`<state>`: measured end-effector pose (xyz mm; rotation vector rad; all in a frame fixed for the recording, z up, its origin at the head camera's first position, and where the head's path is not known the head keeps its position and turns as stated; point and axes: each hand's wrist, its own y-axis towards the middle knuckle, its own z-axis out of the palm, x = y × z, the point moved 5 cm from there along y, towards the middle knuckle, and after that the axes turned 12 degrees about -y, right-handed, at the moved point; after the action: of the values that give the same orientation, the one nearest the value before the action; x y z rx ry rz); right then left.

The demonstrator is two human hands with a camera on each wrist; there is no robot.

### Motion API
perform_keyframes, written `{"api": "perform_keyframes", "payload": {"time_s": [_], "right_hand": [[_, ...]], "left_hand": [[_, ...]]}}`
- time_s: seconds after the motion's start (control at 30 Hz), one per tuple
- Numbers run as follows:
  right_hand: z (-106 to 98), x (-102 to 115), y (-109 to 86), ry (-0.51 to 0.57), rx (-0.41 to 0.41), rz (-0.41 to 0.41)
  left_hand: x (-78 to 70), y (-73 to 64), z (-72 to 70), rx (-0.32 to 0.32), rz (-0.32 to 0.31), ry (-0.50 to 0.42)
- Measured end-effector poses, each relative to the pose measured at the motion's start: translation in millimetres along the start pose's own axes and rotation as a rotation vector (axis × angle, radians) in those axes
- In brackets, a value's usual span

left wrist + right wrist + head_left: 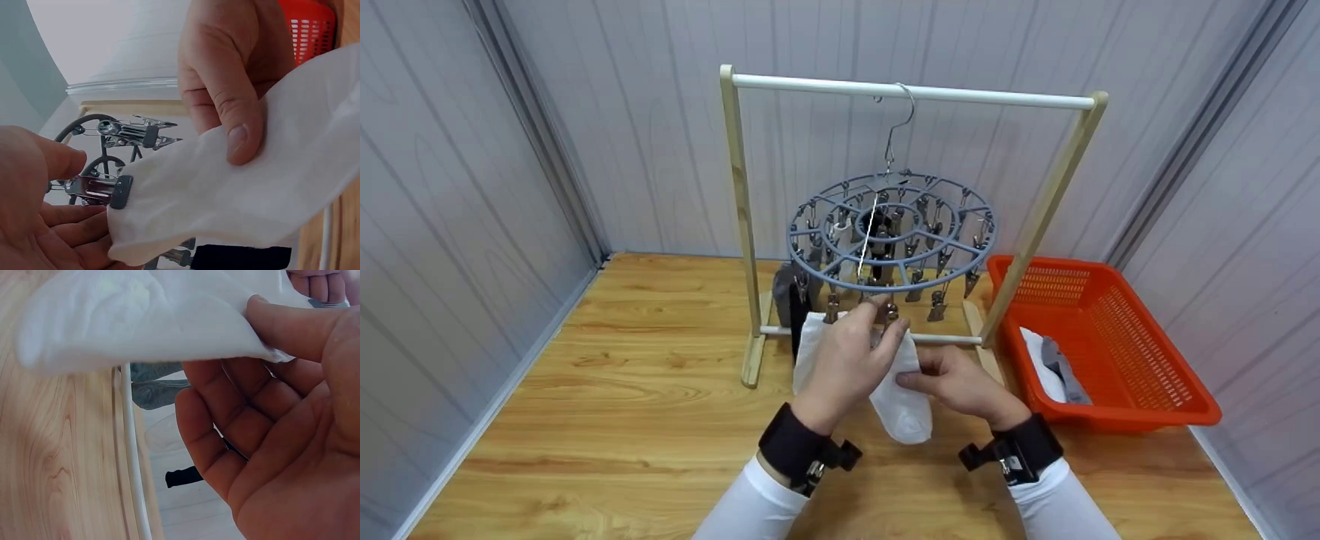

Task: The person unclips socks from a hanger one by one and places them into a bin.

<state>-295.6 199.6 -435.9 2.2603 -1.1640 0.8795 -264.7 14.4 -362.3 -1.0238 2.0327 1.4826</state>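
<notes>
A white sock [906, 412] hangs toe down from a metal clip [93, 189], whose dark tip bites its cuff in the left wrist view. My left hand [844, 360] is around this clip, the thumb standing off it and the fingers loosely spread behind. Lower on the sock, my right hand [967, 384] pinches the fabric edge between thumb and fingers. Another white sock [808, 349] hangs to the left, partly behind my left hand. Both clips belong to the round grey drying hanger [919, 285].
The hanger hooks over the white bar [997, 96] of a wooden-legged stand [741, 187]. Dark and grey socks [785, 296] hang on its left and far sides, among several bare clips. At right, an orange basket [1170, 322] holds a white and a grey piece [1065, 367].
</notes>
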Motion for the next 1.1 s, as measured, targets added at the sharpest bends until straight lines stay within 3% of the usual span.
{"api": "perform_keyframes", "payload": {"time_s": [0.17, 0.3, 0.67, 1.1], "right_hand": [[-0.3, 0.8, 0.3, 0.023, 0.009, -0.008], [0.5, 1.2, 0.6, 0.036, 0.014, -0.008], [3.3, 1.3, 1.3, 0.064, 0.036, -0.051], [0.7, 6.3, 1.3, 0.052, -0.039, -0.058]], "left_hand": [[7.6, 1.9, 1.5, 0.041, -0.163, -0.158], [8.9, 1.7, 0.8, 0.049, -0.203, -0.277], [7.5, 1.8, 1.5, 0.016, -0.136, -0.299], [5.8, 0.9, 1.6, -0.012, -0.027, -0.354]]}}
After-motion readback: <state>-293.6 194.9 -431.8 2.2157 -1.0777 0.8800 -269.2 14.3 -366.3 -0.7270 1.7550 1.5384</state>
